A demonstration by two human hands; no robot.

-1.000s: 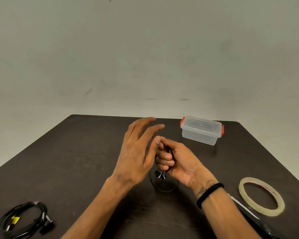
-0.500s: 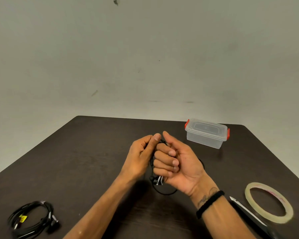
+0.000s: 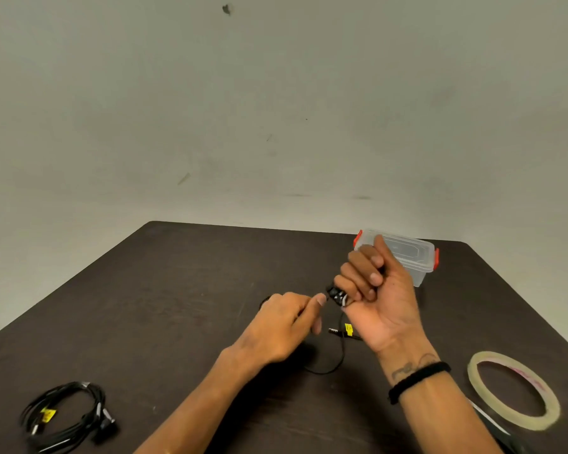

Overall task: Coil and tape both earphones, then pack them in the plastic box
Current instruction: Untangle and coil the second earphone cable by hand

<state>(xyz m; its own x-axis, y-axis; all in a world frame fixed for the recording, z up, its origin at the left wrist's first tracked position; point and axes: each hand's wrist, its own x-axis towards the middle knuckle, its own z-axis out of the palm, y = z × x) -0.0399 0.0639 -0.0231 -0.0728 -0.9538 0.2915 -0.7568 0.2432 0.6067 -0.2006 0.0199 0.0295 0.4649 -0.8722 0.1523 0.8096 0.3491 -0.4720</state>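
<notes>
My right hand [image 3: 379, 299] is raised in a fist above the table's middle, closed on a black earphone [image 3: 336, 294] whose buds poke out at the little finger. Its cable [image 3: 340, 355] hangs down and loops on the table, with the jack plug and a yellow tag beside my right wrist. My left hand [image 3: 284, 326] is lower, just left of the buds, thumb and forefinger pinched together; whether it holds the cable I cannot see. A second black earphone [image 3: 68, 412] lies coiled at the near left. The clear plastic box [image 3: 407, 257] with red clips stands lidded behind my right hand.
A roll of clear tape [image 3: 513, 389] lies flat at the near right. A dark tool with a pale edge [image 3: 492, 424], partly hidden by my right forearm, lies beside it. The dark table [image 3: 164, 290] ends at a bare wall at the back.
My right hand has lifted and moved right with the earphone, and the cable now hangs loose. My left hand dropped lower and its spread fingers closed into a pinch.
</notes>
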